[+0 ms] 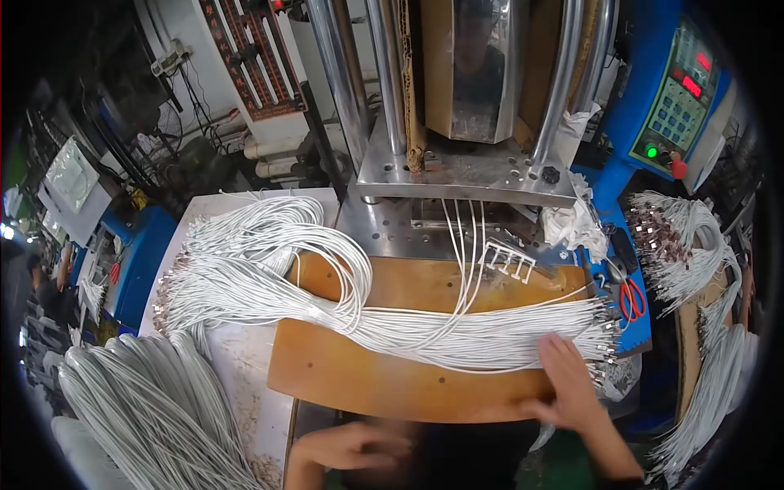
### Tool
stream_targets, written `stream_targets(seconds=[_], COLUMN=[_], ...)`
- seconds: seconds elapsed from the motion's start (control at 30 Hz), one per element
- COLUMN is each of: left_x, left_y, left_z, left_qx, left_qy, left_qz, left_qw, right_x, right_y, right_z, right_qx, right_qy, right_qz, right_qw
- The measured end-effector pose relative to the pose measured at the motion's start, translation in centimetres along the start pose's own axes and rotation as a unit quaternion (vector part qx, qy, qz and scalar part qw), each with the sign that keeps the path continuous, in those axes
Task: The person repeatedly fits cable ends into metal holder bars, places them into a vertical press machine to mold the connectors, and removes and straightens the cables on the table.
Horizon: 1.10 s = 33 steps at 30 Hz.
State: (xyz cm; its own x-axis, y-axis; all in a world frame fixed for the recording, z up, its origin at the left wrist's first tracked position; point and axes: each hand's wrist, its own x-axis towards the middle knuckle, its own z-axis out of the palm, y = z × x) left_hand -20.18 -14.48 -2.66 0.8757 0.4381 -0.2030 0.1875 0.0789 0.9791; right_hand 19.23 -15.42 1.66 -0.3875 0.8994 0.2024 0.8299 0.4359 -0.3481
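Observation:
A thick bundle of white cables [490, 335] with metal connector ends lies across the brown board [351, 367]. My right hand [567, 384] rests at the bundle's right part, its fingers apart on the cables and its thumb over the board's edge. Low in the view, my left hand [355, 445] is smeared by motion near the board's front edge, away from the cables. A few cables rise from the bundle into the metal press [465, 184]. Beside them, a white moulded frame [508, 263] lies on the board's rear part.
More cables loop on the white table [245, 367] at left, and a grey-white bundle [155, 408] hangs in front. Red-handled scissors [631, 300] lie at right below the blue control panel [676, 98]. Another cable bundle [694, 245] is at far right.

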Motion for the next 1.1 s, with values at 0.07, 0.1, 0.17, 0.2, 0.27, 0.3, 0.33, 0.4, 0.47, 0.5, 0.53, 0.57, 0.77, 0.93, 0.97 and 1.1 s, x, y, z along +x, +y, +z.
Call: stream_targets(seconds=[0.07,0.1,0.17,0.2,0.27,0.3,0.33,0.4,0.47,0.5,0.53,0.57,0.77,0.93,0.97,1.1], left_x=[-2.6,-2.1,-0.9,-0.8,-0.4,-0.2,0.0,0.4,0.7,0.7,0.7,0.8,0.6,-0.4,-0.5,2.4], left_y=[-5.2,-6.3,-7.7,-8.5,-10.0,-10.1,-10.1,-9.6,-9.1,-8.7,-8.4,-8.2,-8.8,-9.1,-8.4,1.8], left_z=[0.8,0.8,0.6,0.6,0.3,0.3,0.4,0.9,1.1,1.0,1.0,1.0,0.6,0.9,0.8,-0.1], left_qx=[0.026,0.024,-0.082,-0.078,-0.025,-0.002,-0.003,-0.076,-0.117,-0.127,-0.137,-0.148,-0.133,-0.157,-0.175,0.004], left_qy=[0.173,0.174,0.452,0.450,0.481,0.492,0.489,0.509,0.521,0.520,0.519,0.518,0.509,0.332,0.254,-0.074], left_qz=[-0.113,-0.117,-0.095,-0.098,-0.025,0.009,0.010,-0.018,-0.023,-0.031,-0.039,-0.047,-0.060,-0.148,-0.194,0.083], left_qw=[0.978,0.978,0.883,0.884,0.876,0.871,0.872,0.857,0.845,0.844,0.843,0.841,0.848,0.918,0.931,0.994], right_x=[-2.6,-3.6,-4.3,-4.4,-4.1,-4.3,-4.4,-4.3,-3.9,-4.0,-4.0,-4.0,-4.1,-3.5,-2.8,2.0], right_y=[-0.4,-0.3,-0.1,-0.2,-0.1,-0.2,-0.2,-0.5,-0.6,-0.8,-0.9,-0.8,-0.5,-2.7,-2.9,-0.8], right_z=[0.8,1.8,3.2,3.4,3.5,3.4,3.3,3.3,3.2,3.2,3.2,3.2,3.6,1.5,0.7,-1.1], right_qx=[-0.005,-0.060,-0.169,-0.165,-0.185,-0.196,-0.198,-0.181,-0.180,-0.177,-0.175,-0.173,-0.184,-0.117,-0.082,0.040], right_qy=[-0.026,-0.025,-0.017,-0.015,-0.008,-0.009,-0.010,-0.006,-0.003,0.002,0.006,0.010,0.031,0.019,0.013,0.038], right_qz=[0.013,0.044,0.104,0.106,0.102,0.103,0.105,0.115,0.112,0.113,0.114,0.114,0.108,0.114,0.117,-0.016], right_qw=[1.000,0.997,0.980,0.980,0.977,0.975,0.975,0.977,0.977,0.978,0.978,0.978,0.976,0.986,0.990,0.998])
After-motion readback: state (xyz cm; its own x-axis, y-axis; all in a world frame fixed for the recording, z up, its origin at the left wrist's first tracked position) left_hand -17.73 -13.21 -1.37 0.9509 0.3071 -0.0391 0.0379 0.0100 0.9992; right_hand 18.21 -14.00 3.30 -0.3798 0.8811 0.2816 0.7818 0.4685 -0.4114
